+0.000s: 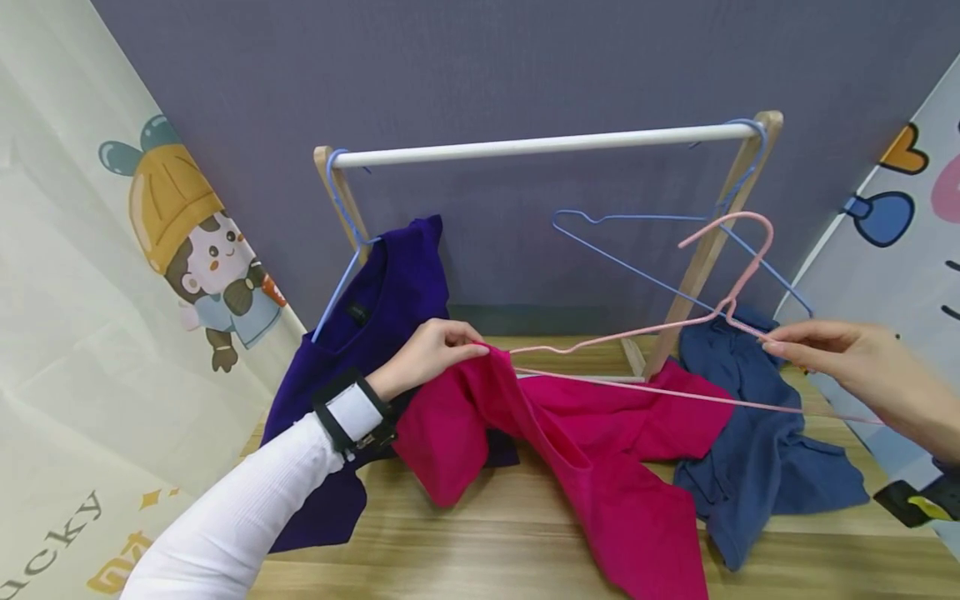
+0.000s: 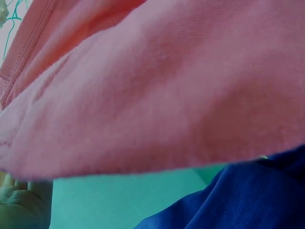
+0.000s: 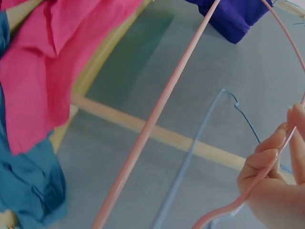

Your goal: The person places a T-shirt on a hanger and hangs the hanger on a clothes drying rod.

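Note:
My left hand (image 1: 435, 357) pinches a bright pink T-shirt (image 1: 630, 500) by its shoulder, close to the neckline. The left end of a pink wire hanger (image 1: 637, 335) reaches into the shirt there and is hidden by cloth. The shirt's lower part drapes over the wooden table. My right hand (image 1: 862, 354) pinches the hanger's upper arm between thumb and fingers, right of its upright hook; the right wrist view shows this hand (image 3: 271, 162) gripping the wire. Pink cloth (image 2: 157, 95) fills most of the left wrist view.
A clothes rack with a white rail (image 1: 540, 147) stands behind. On its left a purple shirt (image 1: 360, 325) hangs from a blue hanger; on its right hangs a bare blue hanger (image 1: 637, 218). A blue-grey garment (image 1: 765, 450) lies on the table (image 1: 450, 550) at the right.

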Action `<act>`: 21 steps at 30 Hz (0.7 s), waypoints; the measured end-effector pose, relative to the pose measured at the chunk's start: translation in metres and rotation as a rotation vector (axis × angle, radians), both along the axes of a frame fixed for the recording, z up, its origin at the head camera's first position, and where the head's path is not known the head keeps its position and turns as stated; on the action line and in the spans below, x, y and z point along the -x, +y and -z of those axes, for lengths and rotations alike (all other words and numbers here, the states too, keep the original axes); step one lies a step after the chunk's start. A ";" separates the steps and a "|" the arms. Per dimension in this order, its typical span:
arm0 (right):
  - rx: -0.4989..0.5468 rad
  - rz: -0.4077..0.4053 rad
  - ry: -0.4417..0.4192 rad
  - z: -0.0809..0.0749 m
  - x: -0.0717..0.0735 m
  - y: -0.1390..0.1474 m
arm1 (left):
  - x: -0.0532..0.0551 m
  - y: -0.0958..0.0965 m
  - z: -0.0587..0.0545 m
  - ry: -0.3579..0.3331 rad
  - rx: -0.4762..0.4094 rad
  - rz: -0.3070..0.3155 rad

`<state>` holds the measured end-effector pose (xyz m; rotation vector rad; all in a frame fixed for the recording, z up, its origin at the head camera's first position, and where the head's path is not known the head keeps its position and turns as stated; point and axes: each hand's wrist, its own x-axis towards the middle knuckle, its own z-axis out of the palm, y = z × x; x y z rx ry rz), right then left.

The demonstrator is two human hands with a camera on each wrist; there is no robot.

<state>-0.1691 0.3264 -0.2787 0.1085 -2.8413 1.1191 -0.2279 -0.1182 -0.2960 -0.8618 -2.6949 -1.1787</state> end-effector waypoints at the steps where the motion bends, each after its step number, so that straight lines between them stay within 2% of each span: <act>1: 0.020 -0.008 -0.019 0.002 0.000 -0.001 | 0.000 0.000 0.000 -0.006 -0.002 0.004; 4: 0.083 -0.028 -0.062 0.008 -0.001 -0.004 | -0.001 0.000 -0.001 -0.032 -0.007 0.013; 7: 0.125 -0.056 -0.060 0.013 -0.001 -0.007 | -0.001 0.000 -0.001 -0.062 0.000 0.022; 12: 0.128 -0.084 -0.043 0.016 0.001 -0.011 | 0.000 -0.002 0.001 -0.082 0.033 0.044; 15: 0.118 -0.079 -0.038 0.017 0.001 -0.014 | 0.000 -0.003 0.002 -0.063 0.053 0.063; 21: 0.166 -0.104 -0.026 0.018 -0.001 -0.019 | -0.001 -0.004 0.004 0.030 0.044 0.119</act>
